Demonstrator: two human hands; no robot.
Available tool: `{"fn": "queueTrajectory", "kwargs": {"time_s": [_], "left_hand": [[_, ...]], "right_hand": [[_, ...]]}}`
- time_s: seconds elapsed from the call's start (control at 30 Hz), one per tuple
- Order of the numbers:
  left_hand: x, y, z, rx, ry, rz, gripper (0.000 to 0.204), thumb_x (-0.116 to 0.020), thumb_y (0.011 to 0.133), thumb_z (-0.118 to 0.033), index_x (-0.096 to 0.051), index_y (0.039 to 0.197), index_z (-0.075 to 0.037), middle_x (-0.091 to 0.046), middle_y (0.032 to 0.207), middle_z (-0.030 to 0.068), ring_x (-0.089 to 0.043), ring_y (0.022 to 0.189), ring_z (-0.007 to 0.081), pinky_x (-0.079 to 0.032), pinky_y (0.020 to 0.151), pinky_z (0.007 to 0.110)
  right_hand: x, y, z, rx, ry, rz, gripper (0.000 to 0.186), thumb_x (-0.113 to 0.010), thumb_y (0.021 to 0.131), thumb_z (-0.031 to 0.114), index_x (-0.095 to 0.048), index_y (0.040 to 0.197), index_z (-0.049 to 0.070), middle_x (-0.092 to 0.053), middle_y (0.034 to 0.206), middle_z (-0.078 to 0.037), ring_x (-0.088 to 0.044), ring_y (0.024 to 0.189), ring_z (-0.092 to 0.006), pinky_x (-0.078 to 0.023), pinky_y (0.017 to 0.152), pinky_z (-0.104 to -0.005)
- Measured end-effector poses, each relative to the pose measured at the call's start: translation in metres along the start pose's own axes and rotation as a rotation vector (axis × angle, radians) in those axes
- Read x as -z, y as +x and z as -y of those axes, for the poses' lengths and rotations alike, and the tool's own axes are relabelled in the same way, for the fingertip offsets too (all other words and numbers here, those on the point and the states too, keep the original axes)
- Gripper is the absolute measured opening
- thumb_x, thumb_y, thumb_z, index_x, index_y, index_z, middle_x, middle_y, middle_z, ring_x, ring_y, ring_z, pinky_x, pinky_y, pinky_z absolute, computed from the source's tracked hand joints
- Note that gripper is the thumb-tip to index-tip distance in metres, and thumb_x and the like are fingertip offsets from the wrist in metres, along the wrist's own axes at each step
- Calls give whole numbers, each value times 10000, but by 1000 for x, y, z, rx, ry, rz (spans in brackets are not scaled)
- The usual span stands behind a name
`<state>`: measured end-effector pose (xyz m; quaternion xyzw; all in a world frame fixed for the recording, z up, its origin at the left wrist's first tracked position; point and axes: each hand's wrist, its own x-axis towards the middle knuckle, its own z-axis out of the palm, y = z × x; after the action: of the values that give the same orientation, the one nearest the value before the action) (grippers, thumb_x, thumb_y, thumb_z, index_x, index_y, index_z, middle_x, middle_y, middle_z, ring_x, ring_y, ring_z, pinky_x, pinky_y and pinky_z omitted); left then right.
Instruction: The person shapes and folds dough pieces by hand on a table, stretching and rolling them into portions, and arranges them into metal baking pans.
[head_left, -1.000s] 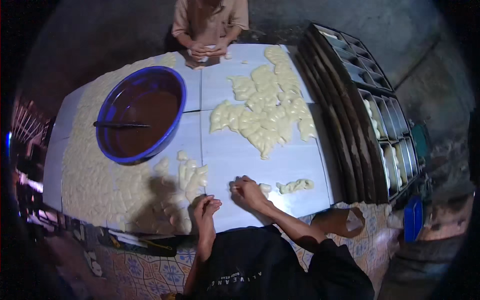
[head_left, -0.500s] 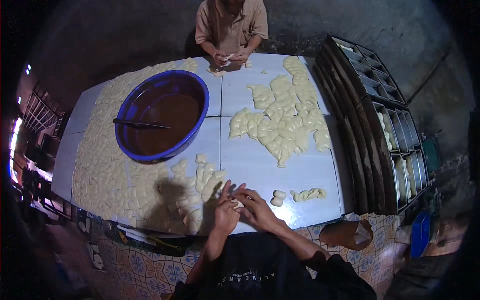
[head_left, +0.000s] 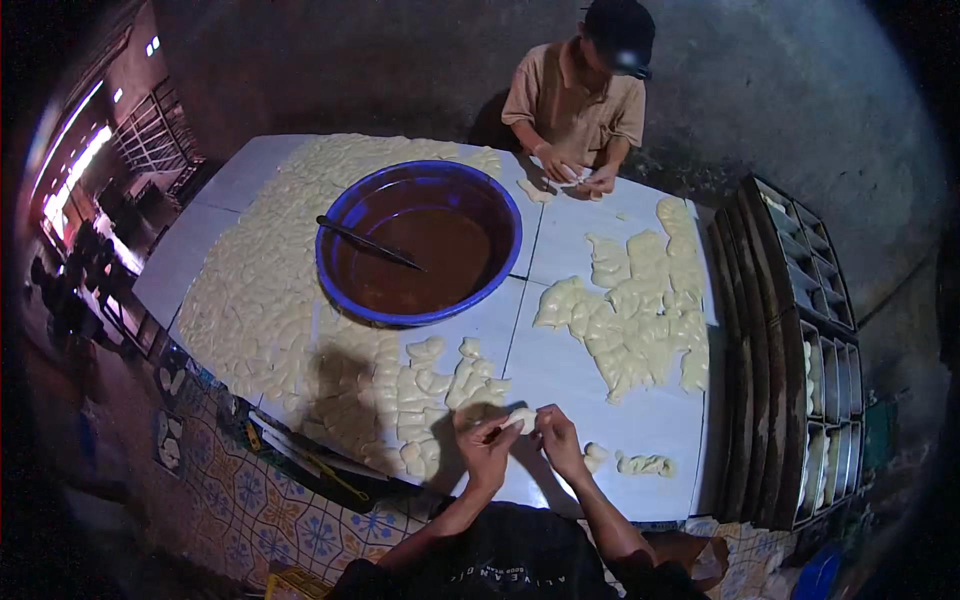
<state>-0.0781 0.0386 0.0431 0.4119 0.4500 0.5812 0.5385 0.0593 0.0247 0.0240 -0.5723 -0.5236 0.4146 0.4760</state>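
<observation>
A small pale piece of dough [head_left: 522, 419] is held up between my two hands, just above the near edge of the table. My left hand [head_left: 484, 448] pinches its left side, and my right hand [head_left: 560, 440] pinches its right side. Beside my right wrist lies small rounded dough [head_left: 594, 456], and right of that a lumpy dough strip [head_left: 645, 465]. Flattened dough pieces [head_left: 410, 400] lie close to my left hand and spread over the table's left part.
Beyond my hands stands a blue tub [head_left: 508, 262] of brown paste with a dark-handled utensil [head_left: 370, 242] in it. More flattened dough [head_left: 640, 310] covers the right middle. Stacked trays [head_left: 765, 400] line the right edge. Across the table a person [head_left: 580, 105] handles dough.
The view has swung, so the table sits further right and lower. My hands, close together over the dough before, are now apart with the piece showing between them.
</observation>
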Motion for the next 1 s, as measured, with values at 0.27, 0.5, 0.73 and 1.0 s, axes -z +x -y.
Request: {"fn": "queueTrajectory", "kwargs": {"time_s": [0.27,0.5,0.73,1.0], "left_hand": [[22,18,-1,871,-1001,201,268,-599,884,-223,-586,1065,-26,-614,1045,67,-574,966,188,-450,896,336],[6,149,-48,466,-858,697,912,-451,857,-679,-377,1352,83,-569,1223,213,-558,1114,316,-381,1025,402],[45,349,-12,165,999,539,956,-152,876,-753,-610,1139,44,-668,985,229,-601,977,400,-402,952,456],[-23,219,-112,-139,1222,324,687,-250,985,-538,-658,991,15,-640,891,273,-623,905,337,-452,857,444]], "right_hand": [[-25,29,48,165,220,256,552,-559,900,469,-545,1217,18,-398,1416,-144,-418,1276,-259,-325,1050,-383],[-5,45,8,-150,620,292,1069,-342,703,872,-117,1512,211,-197,1529,-73,-344,1299,-286,-381,994,-501],[-5,38,9,-186,669,78,877,-423,819,743,-242,1483,198,-281,1494,-95,-412,1230,-274,-441,871,-398],[-9,38,-2,-230,742,-58,665,-524,934,447,-294,1456,105,-408,1416,-132,-515,1143,-247,-475,845,-355]]}}
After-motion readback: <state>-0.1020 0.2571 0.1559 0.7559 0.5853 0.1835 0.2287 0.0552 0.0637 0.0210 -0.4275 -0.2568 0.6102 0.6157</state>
